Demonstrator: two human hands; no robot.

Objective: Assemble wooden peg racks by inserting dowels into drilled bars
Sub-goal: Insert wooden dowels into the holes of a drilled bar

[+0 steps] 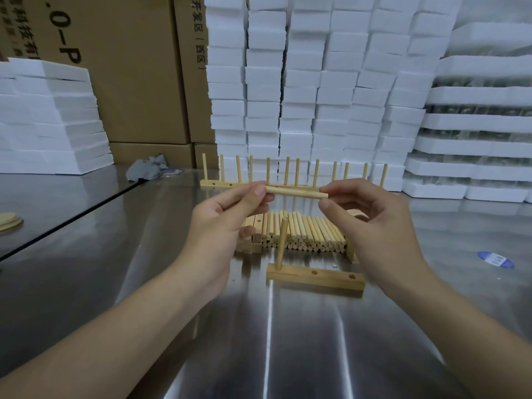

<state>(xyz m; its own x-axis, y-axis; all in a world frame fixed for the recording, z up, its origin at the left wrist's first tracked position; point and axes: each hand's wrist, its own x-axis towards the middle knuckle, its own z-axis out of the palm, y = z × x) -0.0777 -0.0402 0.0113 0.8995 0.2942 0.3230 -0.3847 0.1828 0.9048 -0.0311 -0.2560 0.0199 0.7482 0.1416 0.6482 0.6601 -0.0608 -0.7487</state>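
Observation:
A wooden dowel (296, 193) lies level in the air, pinched at its left end by my left hand (227, 223) and at its right end by my right hand (371, 223). Below them a short drilled bar (316, 279) lies on the steel table, with one dowel (281, 243) standing upright in its left hole and two holes showing to the right. Behind it sits a pile of loose dowels (302, 234) with spare bars beside it. Finished peg racks (288, 175) stand in a row at the back.
Stacks of white foam blocks (316, 82) wall off the back and right, with more at the left (49, 119). Cardboard boxes (138, 76) stand back left. A grey cloth (146, 169), a round wooden piece (10, 221) and a blue sticker (495, 259) lie on the steel table (288, 341).

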